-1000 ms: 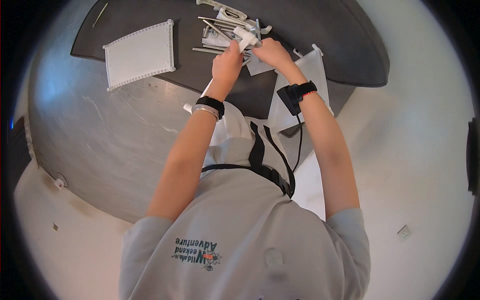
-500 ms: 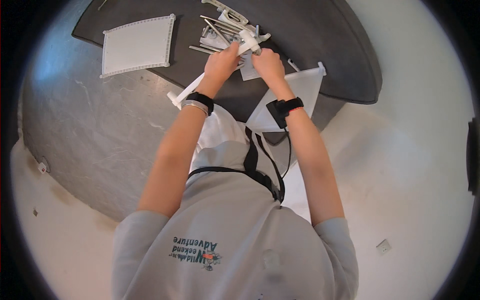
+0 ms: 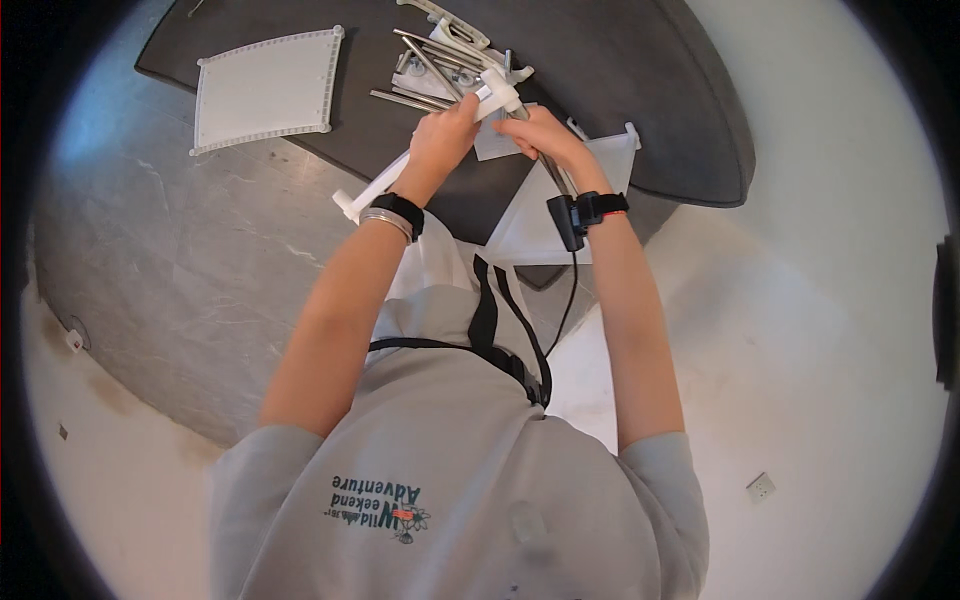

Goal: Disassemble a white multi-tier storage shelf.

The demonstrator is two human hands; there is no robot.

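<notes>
My left hand (image 3: 442, 140) is closed around a long white plastic bar (image 3: 376, 184) that slants from the lower left to the upper right. A thick round socket (image 3: 499, 90) forms the bar's upper end. My right hand (image 3: 548, 138) wraps round a metal tube (image 3: 551, 172); its upper end meets the socket, and how deep it sits I cannot tell. Just beyond my hands lie several loose metal tubes (image 3: 425, 65) on the dark grey cushioned seat (image 3: 620, 60). Under my right wrist is a white translucent panel (image 3: 520, 225) with a corner knob.
A white rectangular panel (image 3: 265, 92) with a perforated rim rests at the seat's left edge. White plastic parts (image 3: 462, 35) and a paper sheet (image 3: 492, 145) lie near the tubes. A black cable (image 3: 573, 300) hangs from my right wrist. Grey marbled floor (image 3: 180, 250) spreads at left.
My right hand has shifted slightly right and down from the socket along the metal tube, and more of the tube shows. My left hand keeps its hold on the bar.
</notes>
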